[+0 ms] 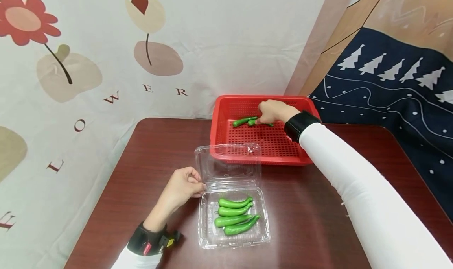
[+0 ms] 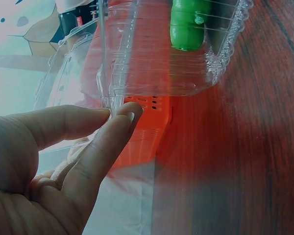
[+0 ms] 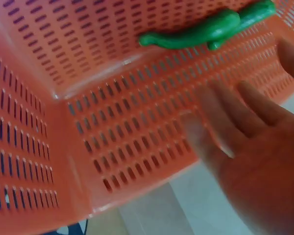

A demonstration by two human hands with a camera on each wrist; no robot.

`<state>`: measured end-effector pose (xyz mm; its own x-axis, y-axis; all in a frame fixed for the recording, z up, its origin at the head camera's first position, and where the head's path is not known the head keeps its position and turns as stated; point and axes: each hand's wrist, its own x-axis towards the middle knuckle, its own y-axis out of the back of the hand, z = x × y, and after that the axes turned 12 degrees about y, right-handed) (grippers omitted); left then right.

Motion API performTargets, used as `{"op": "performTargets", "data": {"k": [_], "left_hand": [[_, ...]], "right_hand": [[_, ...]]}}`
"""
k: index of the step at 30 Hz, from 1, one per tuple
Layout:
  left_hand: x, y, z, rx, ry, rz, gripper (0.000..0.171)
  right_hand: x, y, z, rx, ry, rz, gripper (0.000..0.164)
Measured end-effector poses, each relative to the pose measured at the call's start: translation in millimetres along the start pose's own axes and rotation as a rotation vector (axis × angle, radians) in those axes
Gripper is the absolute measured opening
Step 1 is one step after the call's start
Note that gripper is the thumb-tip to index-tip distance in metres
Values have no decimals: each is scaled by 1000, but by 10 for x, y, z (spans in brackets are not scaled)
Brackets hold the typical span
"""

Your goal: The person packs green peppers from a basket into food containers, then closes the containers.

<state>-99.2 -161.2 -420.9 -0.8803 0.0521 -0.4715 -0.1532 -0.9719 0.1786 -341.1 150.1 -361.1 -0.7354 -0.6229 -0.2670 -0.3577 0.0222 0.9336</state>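
Note:
My left hand (image 1: 181, 186) pinches the hinge edge of a clear plastic clamshell box (image 1: 201, 225) between thumb and fingers. The box lies open, its lid (image 1: 209, 163) tipped back toward a red basket (image 1: 262, 161). Several green peppers (image 1: 231, 221) lie side by side in its tray. Over the basket's far side is my right hand (image 1: 274, 111). In the right wrist view its fingers (image 3: 264, 100) are spread and hold nothing. Two more green peppers, one in front (image 3: 196, 33) and one partly behind it (image 3: 257, 12), lie along the basket's far wall, near the fingers.
Both containers stand on a dark red-brown wooden table (image 1: 155, 147), the basket behind the box. A white printed cloth (image 1: 226, 45) hangs behind the table. At the right is a dark blue cloth (image 1: 389, 92) with white trees.

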Motion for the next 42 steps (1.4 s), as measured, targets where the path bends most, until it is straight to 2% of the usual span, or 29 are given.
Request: {"op": "performTargets", "data": {"k": [4, 8, 12, 22, 26, 34, 40, 42], "left_hand": [[-4, 3, 12, -9, 0, -7, 19], [-8, -1, 15, -9, 1, -5, 19], [-18, -11, 16, -7, -2, -1, 19], [-15, -5, 26, -8, -9, -20, 18], [-9, 1, 17, -16, -13, -28, 18], [-8, -1, 11, -9, -12, -10, 20], [-15, 2, 8, -5, -5, 10, 20], [-13, 5, 7, -12, -3, 10, 20]], "right_hand": [[25, -102, 17, -7, -56, -90, 34], [65, -181, 14, -32, -95, -132, 35], [92, -235, 6, -68, -95, -146, 34], [77, -314, 65, -98, -39, -101, 11], [69, -312, 89, -118, -16, -101, 7], [-39, -176, 108, -69, 31, -27, 4], [-199, -47, 112, -11, 54, 28, 2], [-263, 1, 112, -7, 72, 50, 7]]}}
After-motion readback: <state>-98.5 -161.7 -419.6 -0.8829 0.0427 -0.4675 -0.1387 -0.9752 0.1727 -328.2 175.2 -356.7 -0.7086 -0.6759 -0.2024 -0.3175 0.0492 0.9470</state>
